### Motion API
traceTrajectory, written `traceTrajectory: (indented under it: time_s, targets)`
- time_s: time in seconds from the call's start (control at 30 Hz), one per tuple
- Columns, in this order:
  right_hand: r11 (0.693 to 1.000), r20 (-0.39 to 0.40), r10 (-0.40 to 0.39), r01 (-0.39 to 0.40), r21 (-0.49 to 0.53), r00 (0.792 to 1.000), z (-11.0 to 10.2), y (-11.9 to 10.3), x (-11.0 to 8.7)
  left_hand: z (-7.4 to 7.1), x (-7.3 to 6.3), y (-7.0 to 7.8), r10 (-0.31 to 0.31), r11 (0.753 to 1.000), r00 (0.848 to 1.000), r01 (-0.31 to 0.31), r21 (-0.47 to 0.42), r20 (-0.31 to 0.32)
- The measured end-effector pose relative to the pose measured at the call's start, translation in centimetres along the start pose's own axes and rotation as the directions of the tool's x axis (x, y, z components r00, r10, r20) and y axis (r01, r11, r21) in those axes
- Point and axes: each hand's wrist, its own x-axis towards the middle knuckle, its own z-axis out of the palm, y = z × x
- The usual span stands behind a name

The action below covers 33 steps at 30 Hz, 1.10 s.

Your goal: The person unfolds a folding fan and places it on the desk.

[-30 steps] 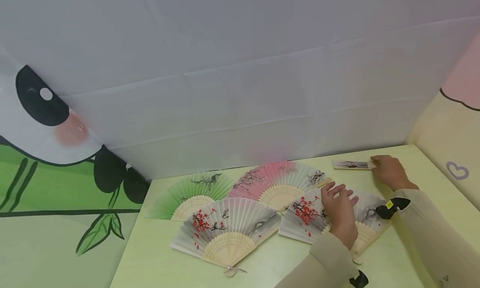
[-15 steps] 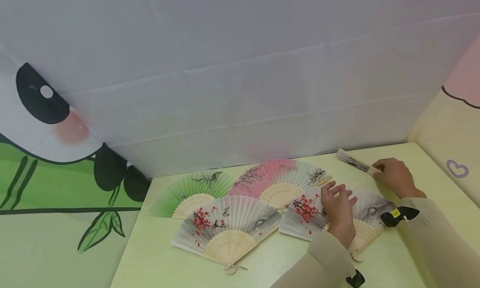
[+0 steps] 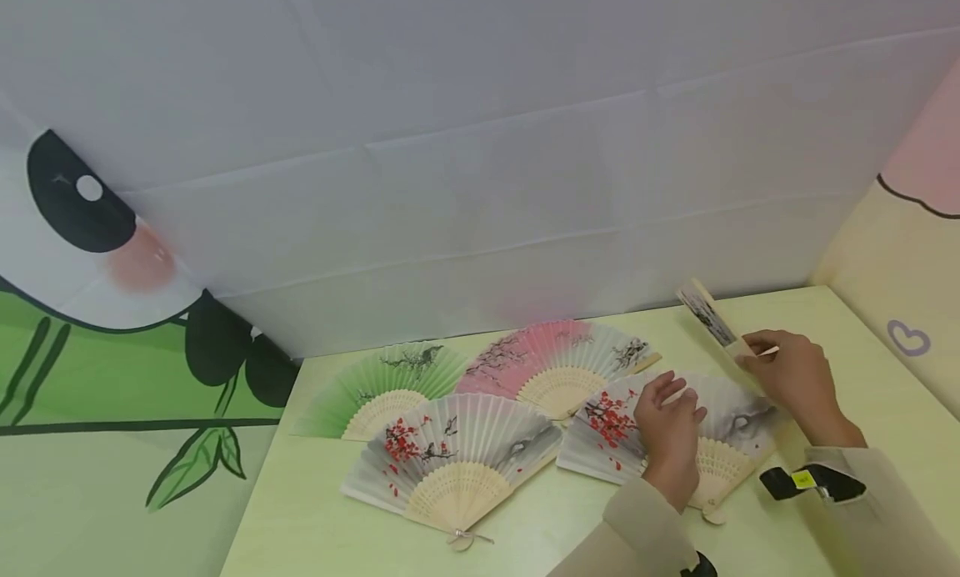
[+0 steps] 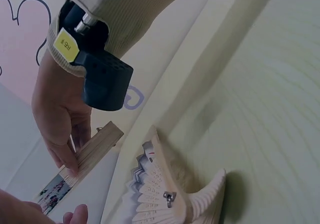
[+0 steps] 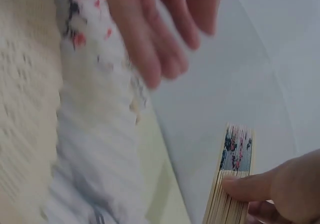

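Note:
My right hand [image 3: 798,377] pinches a folded hand fan [image 3: 708,317] by its bamboo end, between thumb and fingers. Raised above the table's back right, the fan tilts up to the left. In the right wrist view, the thumb presses the stacked ribs of this folded fan [image 5: 234,159], and dark and pink print shows at its pleated end. My left hand [image 3: 670,435] hovers over a spread grey-white fan [image 3: 607,423] with red blossoms, its fingers loosely bent and holding nothing. Part of that spread fan is hidden behind the left hand and wrist.
Three more spread fans lie left of it on the pale table [image 3: 292,510]: a green one [image 3: 427,368], a pink one [image 3: 517,360], and another grey-white one [image 3: 465,427] with red blossoms. A white cloth wall [image 3: 450,185] stands along the back edge.
The right hand has lifted the folded fan off the table at the back right, turned it from lying flat to tilted, and drawn it slightly nearer. The left hand has barely shifted.

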Motion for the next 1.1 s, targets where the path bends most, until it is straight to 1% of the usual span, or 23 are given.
traceTrajectory:
  time_s: [0.1,0.2,0.37,0.47,0.6,0.7,0.77,0.9,0.97,1.03,1.1]
  targets:
    - [0.999,-0.018,-0.009,0.009,0.037,1.0,0.0,-1.1,-1.1,-0.3,-0.1,0.0,-0.022,1.0,1.0,0.022,0.006,0.007]
    - [0.997,-0.007,-0.003,0.003,0.072,1.0,0.2,-2.1,-2.3,-0.7,-0.4,0.0,-0.035,0.999,0.999,0.035,0.001,0.022]
    - [0.993,0.03,0.012,-0.016,0.118,0.999,0.7,-3.5,-4.3,-1.5,-0.8,-0.2,-0.021,1.0,0.998,0.022,-0.009,0.053]
    - [0.99,0.045,0.004,-0.01,0.138,0.999,1.0,-4.2,-5.4,-2.2,-1.0,-0.1,-0.027,1.0,0.997,0.028,-0.012,0.077]
    - [0.986,0.083,0.004,-0.017,0.166,0.997,1.3,-4.8,-6.9,-3.4,-1.3,0.1,-0.052,0.999,0.989,0.052,0.004,0.14]
    - [0.984,0.128,0.015,-0.037,0.176,0.992,1.4,-5.1,-7.9,-4.5,-1.6,0.1,-0.065,0.998,0.978,0.063,0.015,0.197]
    - [0.979,0.158,0.023,-0.054,0.198,0.987,1.4,-5.4,-8.5,-5.2,-1.7,0.2,-0.073,0.997,0.973,0.071,0.017,0.221]
    - [0.962,0.217,0.037,-0.093,0.256,0.976,1.6,-5.9,-9.7,-6.3,-2.1,0.4,-0.079,0.997,0.966,0.078,0.014,0.247]
    - [0.952,0.233,0.037,-0.105,0.288,0.972,1.7,-6.2,-10.2,-6.7,-2.2,0.5,-0.075,0.997,0.963,0.073,0.016,0.26]
    - [0.943,0.234,0.032,-0.106,0.314,0.972,1.9,-6.5,-10.6,-7.0,-2.4,0.6,-0.067,0.998,0.96,0.064,0.02,0.272]
    - [0.939,0.219,0.02,-0.094,0.332,0.976,2.1,-6.7,-11.0,-7.3,-2.5,0.7,-0.052,0.999,0.957,0.049,0.019,0.284]
